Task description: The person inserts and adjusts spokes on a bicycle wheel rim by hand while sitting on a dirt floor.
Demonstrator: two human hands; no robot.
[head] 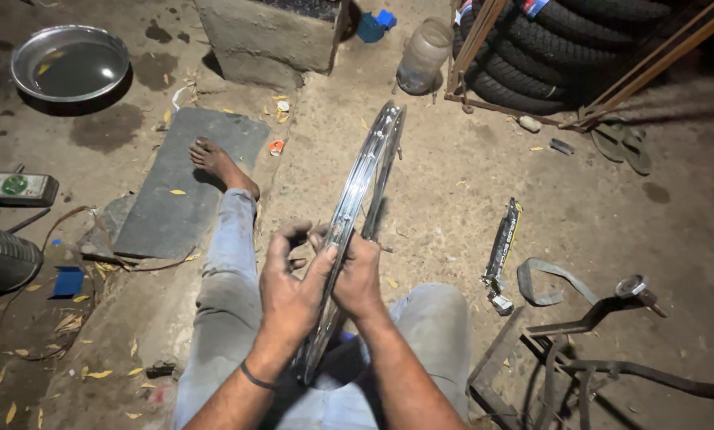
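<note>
one wheel rim [362,191], two sandals [621,146], one basin [69,63]

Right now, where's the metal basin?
Head view, top left: the round metal basin sits on the dirt floor, left of the concrete block and beyond the grey mat.

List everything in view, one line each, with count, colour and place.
wheel rim: one, shiny silver, upright on edge, centre, held by both hands
metal basin: one, silver, top left on the ground
plastic jar: one, cloudy clear, top centre
tyres: a stack, black, in a rack top right
sandals: a pair, dark, right
grey mat: one, under the foot
rubber strip: one, grey, right
left hand: grip on the rim's near edge
right hand: grip on the rim's other side
</note>
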